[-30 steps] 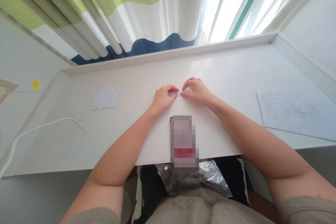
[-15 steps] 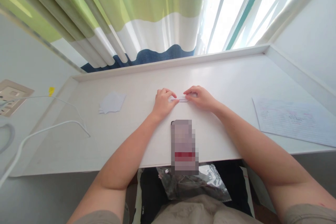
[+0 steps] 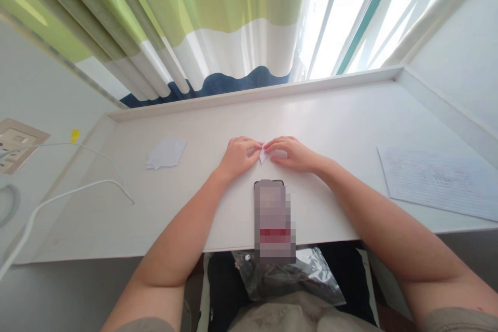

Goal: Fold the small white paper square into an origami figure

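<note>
A small piece of folded white paper [image 3: 262,156] lies on the desk between my hands, its pointed end towards me. My left hand [image 3: 241,156] holds its left side, thumb and fingers drawn together at the fold. From the other side my right hand [image 3: 291,153] grips the paper with bent fingers, fingertips at its upper edge and the thumb lower down. The fingers cover much of the paper. Just nearer to me lies a phone [image 3: 274,218], its screen blurred out.
A loose stack of white paper pieces [image 3: 167,153] lies on the left of the white desk [image 3: 330,114]. Lined sheets with writing [image 3: 439,181] are at the right. A white cable [image 3: 78,192] crosses the left side. A clear plastic bag [image 3: 311,280] rests on my lap.
The paper was a flat strip lying crosswise; now it shows a downward point. My hands have come closer together, the right one moving slightly down and left.
</note>
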